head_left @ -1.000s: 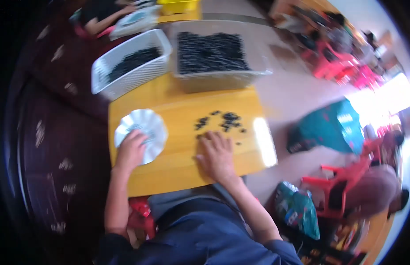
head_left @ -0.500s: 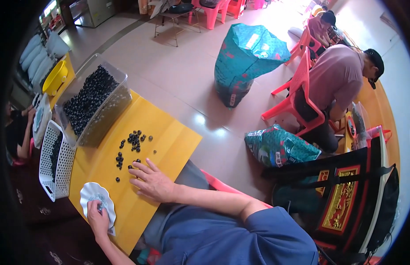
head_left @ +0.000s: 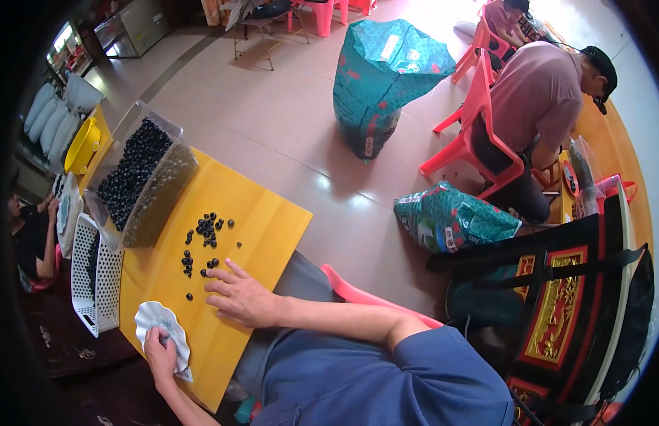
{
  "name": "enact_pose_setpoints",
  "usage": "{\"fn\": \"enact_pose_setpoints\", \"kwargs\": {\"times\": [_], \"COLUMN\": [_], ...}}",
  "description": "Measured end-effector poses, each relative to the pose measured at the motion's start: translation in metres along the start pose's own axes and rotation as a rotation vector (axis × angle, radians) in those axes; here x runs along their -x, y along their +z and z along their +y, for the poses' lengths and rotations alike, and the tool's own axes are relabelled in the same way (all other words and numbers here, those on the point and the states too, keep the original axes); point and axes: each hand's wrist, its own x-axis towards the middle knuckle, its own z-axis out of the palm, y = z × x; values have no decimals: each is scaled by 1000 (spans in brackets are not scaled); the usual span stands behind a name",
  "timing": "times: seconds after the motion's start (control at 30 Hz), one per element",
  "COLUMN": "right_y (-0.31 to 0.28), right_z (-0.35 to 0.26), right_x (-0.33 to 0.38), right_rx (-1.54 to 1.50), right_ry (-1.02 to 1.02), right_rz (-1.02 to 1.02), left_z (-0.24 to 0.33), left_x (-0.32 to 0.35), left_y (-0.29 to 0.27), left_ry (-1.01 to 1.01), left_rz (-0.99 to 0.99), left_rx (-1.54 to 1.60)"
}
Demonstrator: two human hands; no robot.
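My left hand reaches into a white, wavy-rimmed dish at the table's near left corner. Its fingers are pinched together among small pale bluish-clear pieces; whatever is between the fingertips is hidden. My right hand rests low over the yellow tabletop, palm down, fingers spread. Just beyond its fingertips lie small round black pieces, with a larger loose cluster of the same pieces farther off. One black piece sits alone between my two hands.
A clear plastic bin heaped with black pieces stands at the far left, beside a white perforated basket and a yellow basin. Teal bags stand on the floor. A co-worker sits on a pink chair to the right.
The whole view has shifted slightly. My left fingers have stayed pinched in the dish. My right hand remains spread beside the black pieces, its fingers a little more bent.
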Motion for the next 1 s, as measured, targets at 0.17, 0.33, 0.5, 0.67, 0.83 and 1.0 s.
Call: {"fn": "enact_pose_setpoints", "kwargs": {"times": [0.17,0.33,0.5,0.67,0.83,1.0], "right_y": [2,6,9,10,15,11], "right_z": [1,1,1,4,9,15], "right_x": [1,1,0,-3,-6,-10], "right_rx": [-18,-36,-49,-64,-85,-83], "right_ry": [1,4,-19,-25,-44,-30], "right_rz": [0,-17,-20,25,33,36], "left_z": [-5,-1,-7,-2,-5,-8], "left_x": [-1,1,4,2,3,6], "left_y": [-1,-3,-2,-5,-8,-19], "left_ry": [58,46,23,38,7,36], "left_rz": [9,33,53,83,119,179], "left_rx": [24,66,144,170,196,100]}}
